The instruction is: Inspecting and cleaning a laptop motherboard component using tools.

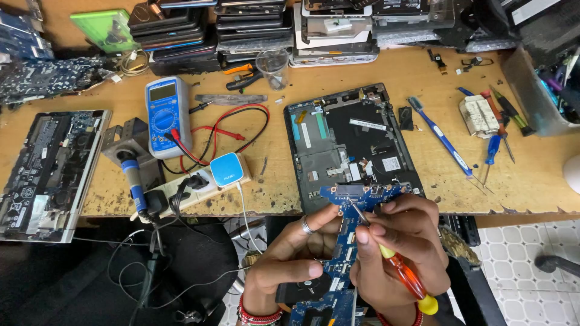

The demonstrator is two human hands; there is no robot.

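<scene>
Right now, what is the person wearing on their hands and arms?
Both arms are bare, with no sleeves and no gloves. The left hand has a shiny silver metal ring on one of its fingers, and a stack of red and white beaded bracelets round the wrist. The right hand has a thin red band at its wrist.

bare bench [531, 175] right of toothbrush [440, 134]

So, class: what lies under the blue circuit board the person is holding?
Under the blue circuit board, its upper edge overlaps the near edge of the opened laptop base on the workbench. Lower down, both hands cover what lies beneath.
</scene>
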